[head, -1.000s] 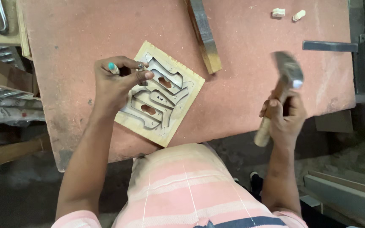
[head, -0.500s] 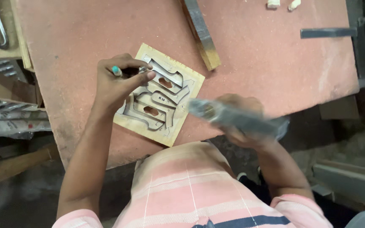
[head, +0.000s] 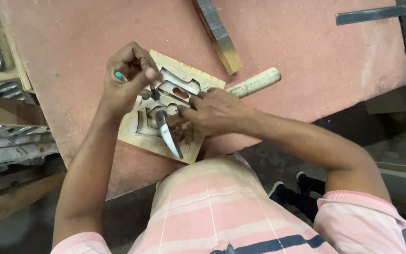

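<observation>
A square wooden panel [head: 139, 139] with curved cut-out shapes lies tilted on the reddish worktable [head: 71, 51]. My left hand [head: 128, 80], with a green ring, pinches something small and dark at the panel's upper cut-outs; what it is I cannot tell. My right hand [head: 214, 112] grips a hammer near its head. The steel hammer head [head: 167, 133] rests over the panel's middle, and the wooden handle [head: 254, 83] points up to the right, across the table.
A wooden bar with a metal strip [head: 219, 35] lies above the panel. A flat metal piece [head: 370, 15] sits at the table's far right. Scrap wood and metal parts [head: 5, 141] crowd the left side. My feet [head: 301, 190] show below the table edge.
My right hand swung the hammer down from a raised position at the right, across my front, onto the panel. My left hand stayed on the panel's upper cut-outs.
</observation>
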